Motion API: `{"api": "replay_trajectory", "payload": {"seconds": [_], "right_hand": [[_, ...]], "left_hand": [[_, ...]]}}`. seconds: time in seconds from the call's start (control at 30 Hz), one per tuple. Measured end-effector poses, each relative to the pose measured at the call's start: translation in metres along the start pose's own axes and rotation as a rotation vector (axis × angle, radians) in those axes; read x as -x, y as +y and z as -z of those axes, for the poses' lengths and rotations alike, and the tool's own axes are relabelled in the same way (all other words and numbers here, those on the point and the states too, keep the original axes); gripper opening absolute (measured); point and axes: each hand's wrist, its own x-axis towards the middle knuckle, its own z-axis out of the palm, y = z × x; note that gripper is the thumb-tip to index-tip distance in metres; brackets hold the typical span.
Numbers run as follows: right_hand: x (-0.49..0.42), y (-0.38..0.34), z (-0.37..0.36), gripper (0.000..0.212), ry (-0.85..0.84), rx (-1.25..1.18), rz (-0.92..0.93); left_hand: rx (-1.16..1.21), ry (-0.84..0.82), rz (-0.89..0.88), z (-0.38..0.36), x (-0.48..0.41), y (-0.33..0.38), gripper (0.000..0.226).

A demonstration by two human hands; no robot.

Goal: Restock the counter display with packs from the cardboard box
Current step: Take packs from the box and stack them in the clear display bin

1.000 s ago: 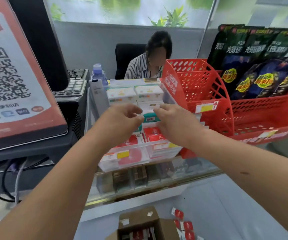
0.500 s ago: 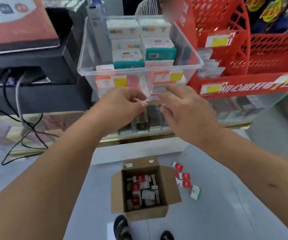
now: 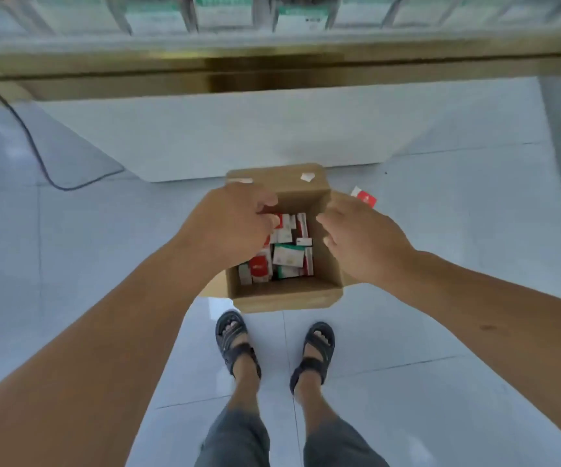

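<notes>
Cardboard box (image 3: 284, 293) below — left hand (image 3: 235, 224) curled, seemingly empty; right hand (image 3: 363, 237) open.

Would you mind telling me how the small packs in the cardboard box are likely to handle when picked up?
The packs look like small flat-sided cartons, so probably stiff and light. They lie jumbled at angles in the cardboard box, so one lifted may shift its neighbours. Their faces look smooth, perhaps wrapped and a little slippery. The left hand and right hand hover over them.
</notes>
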Motion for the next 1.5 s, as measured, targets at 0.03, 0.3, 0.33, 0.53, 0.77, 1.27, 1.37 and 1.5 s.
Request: {"api": "replay_trajectory", "payload": {"seconds": [0.03,0.3,0.33,0.53,0.77,1.27,1.37,1.5], "right_hand": [[-0.012,-0.002,-0.023,0.014,-0.044,-0.019,-0.02],[-0.094,0.001,-0.191,0.033,-0.345,0.075,-0.05],[-0.103,0.0,-0.208,0.037,-0.39,0.087,-0.039],[-0.18,0.004,-0.304,0.05,-0.534,0.158,-0.013],[-0.227,0.023,-0.388,0.036,-0.498,0.235,-0.001],[-0.136,0.005,-0.244,0.044,-0.065,-0.411,-0.276],[-0.089,0.001,-0.168,0.05,0.025,-0.768,-0.383],[-0.032,-0.007,-0.065,0.039,0.129,-1.101,-0.506]], "left_hand": [[-0.025,-0.019,0.014,-0.014,-0.013,-0.02,0.033],[-0.151,-0.12,0.024,-0.125,-0.095,-0.116,0.031],[-0.162,-0.137,0.017,-0.139,-0.104,-0.121,0.033],[-0.169,-0.261,0.114,-0.208,-0.155,-0.145,0.047],[-0.232,-0.362,0.203,-0.241,-0.197,-0.165,0.055],[-0.195,-0.087,0.051,-0.17,-0.122,-0.114,0.035],[-0.229,-0.067,0.032,-0.127,-0.081,-0.084,0.036],[-0.212,0.002,0.006,-0.065,-0.028,-0.043,0.029]]}}
